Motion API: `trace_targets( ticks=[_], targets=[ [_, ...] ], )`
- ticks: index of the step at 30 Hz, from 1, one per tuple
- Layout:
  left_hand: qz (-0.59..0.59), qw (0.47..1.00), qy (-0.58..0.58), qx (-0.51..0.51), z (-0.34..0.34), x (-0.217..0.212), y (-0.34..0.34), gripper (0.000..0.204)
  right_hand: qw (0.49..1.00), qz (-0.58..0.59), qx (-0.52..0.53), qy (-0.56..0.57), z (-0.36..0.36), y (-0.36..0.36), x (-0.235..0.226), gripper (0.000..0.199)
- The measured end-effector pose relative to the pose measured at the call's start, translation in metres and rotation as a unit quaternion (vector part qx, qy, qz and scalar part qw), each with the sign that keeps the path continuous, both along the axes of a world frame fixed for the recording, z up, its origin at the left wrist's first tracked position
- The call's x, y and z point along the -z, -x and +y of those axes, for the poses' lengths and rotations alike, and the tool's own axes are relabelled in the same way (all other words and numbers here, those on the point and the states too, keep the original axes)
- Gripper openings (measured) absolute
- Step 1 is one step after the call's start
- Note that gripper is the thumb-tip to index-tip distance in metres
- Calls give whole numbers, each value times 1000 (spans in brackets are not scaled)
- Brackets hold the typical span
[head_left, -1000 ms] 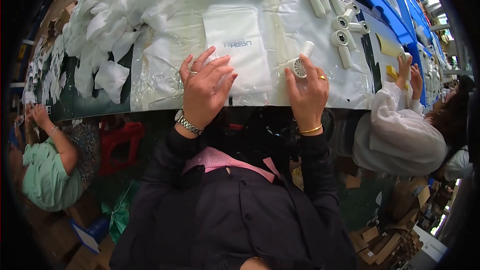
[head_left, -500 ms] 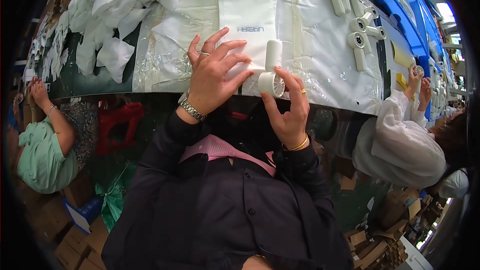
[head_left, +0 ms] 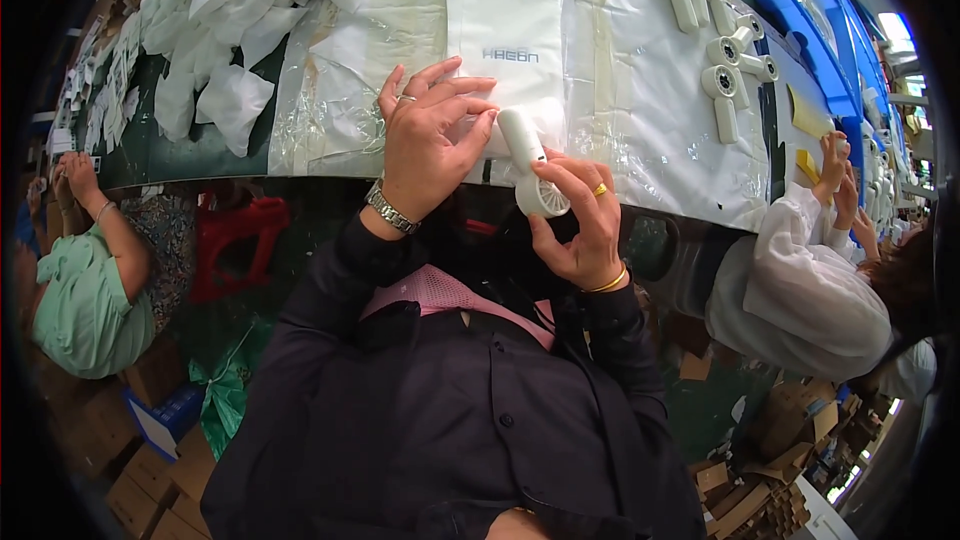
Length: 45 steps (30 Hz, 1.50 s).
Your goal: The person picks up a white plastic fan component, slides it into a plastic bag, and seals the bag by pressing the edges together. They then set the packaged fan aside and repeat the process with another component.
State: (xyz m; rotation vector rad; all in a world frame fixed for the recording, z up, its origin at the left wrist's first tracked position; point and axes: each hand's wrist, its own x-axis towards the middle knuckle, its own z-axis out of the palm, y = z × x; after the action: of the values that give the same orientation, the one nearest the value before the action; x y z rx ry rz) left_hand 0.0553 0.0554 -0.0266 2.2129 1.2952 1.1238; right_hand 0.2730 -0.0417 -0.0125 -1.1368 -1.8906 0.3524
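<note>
In my right hand (head_left: 582,225), fingers and thumb close round the head of a white handheld fan (head_left: 521,140). The fan's round grille faces down to the right at the table's near edge. Its handle tilts up and to the left, its end lying over the near edge of a flat white pouch (head_left: 503,20) with printed lettering. My left hand (head_left: 430,135) rests at the pouch's near left corner, thumb and forefinger pinched on its edge. Whether the handle's end is inside the pouch or on top of it, I cannot tell.
Several white handheld fans (head_left: 722,105) lie at the right of the plastic-covered table (head_left: 655,130). A heap of white pouches (head_left: 235,20) covers the far left. Blue bins (head_left: 815,15) line the right side. One person (head_left: 800,280) works at right, another (head_left: 90,285) at left.
The fan has turned, its handle swinging from upright to a leftward tilt over the pouch's edge. My left thumb and forefinger have come together on the pouch.
</note>
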Motion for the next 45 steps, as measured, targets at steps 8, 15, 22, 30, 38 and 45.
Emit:
trace_targets(
  ticks=[8, 15, 22, 30, 38, 45],
  targets=[
    [-5, 1000, -12, 17, -1, -1, 3, 10, 999, -40, -23, -4, 0, -4, -9, 59],
    [-19, 999, -22, 34, -2, -4, 4, 11, 996, -83, 39, -5, 0, 11, -18, 59],
    [-37, 997, -35, 51, -1, -7, 5, 14, 995, -63, 78, 5, 2, 20, -19, 57],
    [-70, 995, -36, 62, -1, -5, 7, 14, 994, -70, 80, 24, 2, 28, -20, 56],
    [-104, 990, -25, 91, 0, -6, 11, 13, 994, -67, 81, 19, 4, 33, -13, 54],
    [-127, 980, -32, 150, 10, -12, 3, 16, 991, -54, 118, 21, 8, 24, -17, 52]
  ],
)
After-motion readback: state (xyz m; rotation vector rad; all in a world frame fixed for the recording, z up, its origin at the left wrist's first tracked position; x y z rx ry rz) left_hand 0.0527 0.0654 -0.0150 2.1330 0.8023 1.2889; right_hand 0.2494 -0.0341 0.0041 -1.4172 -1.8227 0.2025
